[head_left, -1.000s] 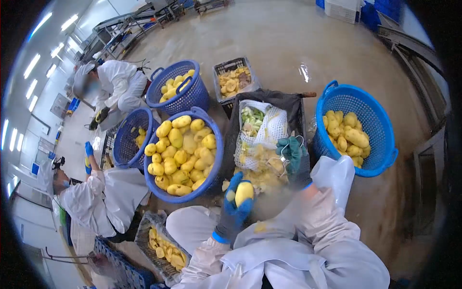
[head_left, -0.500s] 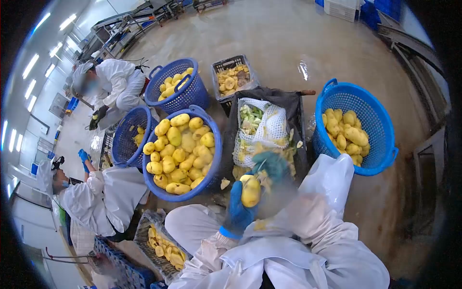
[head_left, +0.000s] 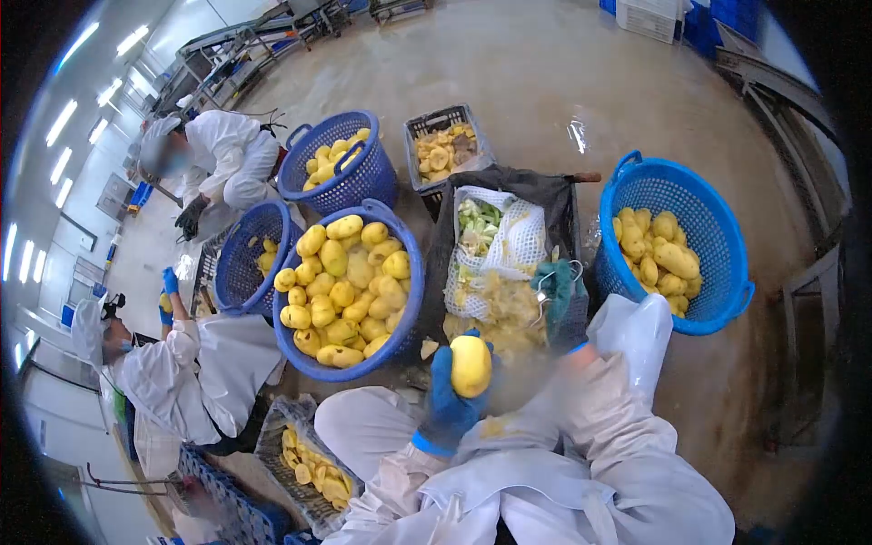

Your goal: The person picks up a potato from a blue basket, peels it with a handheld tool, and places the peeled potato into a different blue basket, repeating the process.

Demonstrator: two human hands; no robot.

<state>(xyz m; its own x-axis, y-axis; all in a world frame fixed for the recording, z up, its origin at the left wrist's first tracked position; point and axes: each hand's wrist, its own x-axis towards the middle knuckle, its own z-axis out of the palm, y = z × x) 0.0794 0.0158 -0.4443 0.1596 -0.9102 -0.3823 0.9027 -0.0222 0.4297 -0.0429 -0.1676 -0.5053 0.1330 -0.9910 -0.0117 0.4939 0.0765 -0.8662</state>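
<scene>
In a blue glove, my left hand (head_left: 447, 400) is closed round a yellow peeled potato (head_left: 471, 365), held upright over my lap. My right hand (head_left: 561, 295), in a dark green-blue glove, grips a thin metal peeler (head_left: 547, 292) away from the potato. It is over the right side of a crate lined with black cloth (head_left: 436, 272). A heap of wet peelings (head_left: 502, 304) lies in this crate below a white net (head_left: 518, 238) and green scraps (head_left: 477, 225). How the fingers wrap the peeler handle is partly hidden.
To the left stand blue-violet baskets of yellow potatoes (head_left: 416, 309); a bright blue basket (head_left: 727, 309) with more stands right. A small crate (head_left: 413, 136) and another crate (head_left: 263, 445) hold cut pieces. Two co-workers (head_left: 227, 154) sit at the left.
My right hand has moved right, away from the potato, with the peeler. My left hand now holds the potato with more of its smooth side showing. A co-worker's gloved hand has risen.
</scene>
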